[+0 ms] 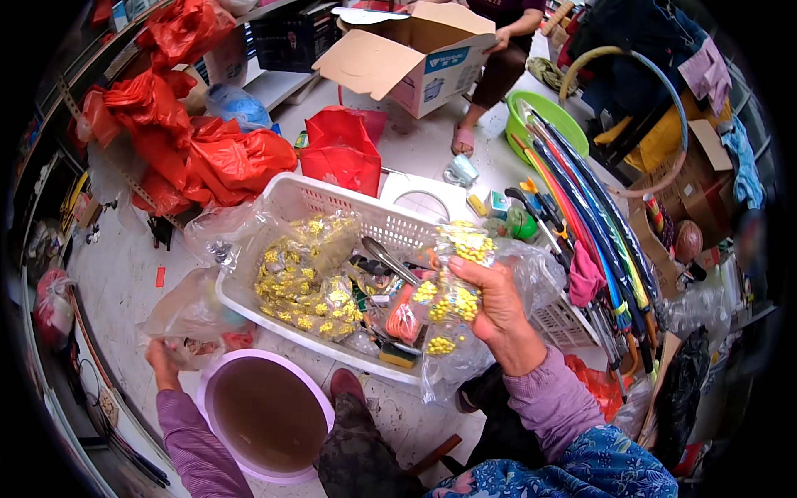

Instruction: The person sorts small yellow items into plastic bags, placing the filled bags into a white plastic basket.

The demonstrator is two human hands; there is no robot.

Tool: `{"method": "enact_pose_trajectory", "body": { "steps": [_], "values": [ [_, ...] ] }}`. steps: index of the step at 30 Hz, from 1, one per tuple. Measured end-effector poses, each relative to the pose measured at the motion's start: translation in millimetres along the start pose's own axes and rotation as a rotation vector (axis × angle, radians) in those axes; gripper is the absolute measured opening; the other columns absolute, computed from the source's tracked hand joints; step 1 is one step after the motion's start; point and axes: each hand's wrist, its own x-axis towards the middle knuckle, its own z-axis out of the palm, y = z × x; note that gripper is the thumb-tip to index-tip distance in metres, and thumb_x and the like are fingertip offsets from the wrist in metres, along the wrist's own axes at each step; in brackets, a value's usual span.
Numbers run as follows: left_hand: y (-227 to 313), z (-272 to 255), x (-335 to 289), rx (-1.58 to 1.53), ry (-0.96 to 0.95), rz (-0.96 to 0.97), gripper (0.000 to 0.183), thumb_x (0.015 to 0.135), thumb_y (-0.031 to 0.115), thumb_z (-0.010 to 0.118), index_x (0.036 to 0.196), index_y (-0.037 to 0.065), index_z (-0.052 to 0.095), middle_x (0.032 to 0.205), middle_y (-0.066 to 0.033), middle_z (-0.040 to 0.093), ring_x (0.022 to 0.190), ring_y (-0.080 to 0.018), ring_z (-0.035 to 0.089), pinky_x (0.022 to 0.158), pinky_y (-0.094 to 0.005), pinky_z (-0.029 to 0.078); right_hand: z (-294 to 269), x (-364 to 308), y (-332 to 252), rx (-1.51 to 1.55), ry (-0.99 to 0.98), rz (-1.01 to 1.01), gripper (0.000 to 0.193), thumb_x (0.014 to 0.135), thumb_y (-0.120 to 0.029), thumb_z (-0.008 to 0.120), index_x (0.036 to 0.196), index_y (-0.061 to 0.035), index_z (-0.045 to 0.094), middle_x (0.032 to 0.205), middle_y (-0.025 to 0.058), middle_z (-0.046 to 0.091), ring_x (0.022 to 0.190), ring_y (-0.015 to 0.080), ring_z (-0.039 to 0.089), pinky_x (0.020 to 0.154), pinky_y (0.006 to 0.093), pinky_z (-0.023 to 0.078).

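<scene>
My right hand [502,311] is closed around several clear packets of small yellow items [455,303], held over the right part of a white basket [332,192]. At the lower left, my left hand [163,358] grips the edge of a clear plastic bag [187,311], beside a lilac basin of murky water [217,432]. More yellow-filled packets [307,274] lie heaped in the left part of the basket. Metal tongs or a spoon [386,257], an orange bundle [404,322] and a yellow-and-dark sponge [397,357] lie near its middle.
Red plastic bags [199,158] pile up at the left. Beyond the basket, another person [498,50] holds an open cardboard box [415,70]. Folded umbrellas [594,224] lean at the right, near a green basin [552,116] and a large hoop [664,79].
</scene>
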Motion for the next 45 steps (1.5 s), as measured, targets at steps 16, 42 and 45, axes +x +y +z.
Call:
{"method": "enact_pose_trajectory", "body": {
  "steps": [16,42,45],
  "values": [
    [178,-16,45,-0.329,-0.217,-0.012,0.014,0.082,0.018,0.058,0.07,0.013,0.052,0.056,0.0037,0.047,0.049,-0.0114,0.046,0.045,-0.0256,0.038,18,-2,22,0.02,-0.036,0.072,0.029,0.075,0.001,0.063,0.103,0.006,0.055,0.089,0.0148,0.063,0.077,0.0243,0.066,0.068,0.0391,0.057],
    [339,-71,48,-0.225,-0.379,0.244,0.006,0.083,0.018,0.06,0.084,0.012,0.059,0.073,-0.0025,0.057,0.06,-0.0128,0.055,0.048,-0.0276,0.044,6,1,20,-0.072,-0.095,0.12,0.032,0.078,-0.01,0.062,0.104,0.0068,0.056,0.093,0.0176,0.063,0.08,0.0247,0.064,0.073,0.0364,0.054],
    [288,-17,2,-0.34,-0.224,0.299,0.016,0.078,0.018,0.066,0.086,0.007,0.058,0.074,-0.0072,0.059,0.058,-0.0208,0.058,0.048,-0.031,0.049,11,-1,23,-0.094,-0.074,0.043,0.027,0.079,-0.008,0.06,0.102,0.0064,0.055,0.09,0.0137,0.062,0.084,0.0247,0.064,0.07,0.0363,0.056]
  ]
}}
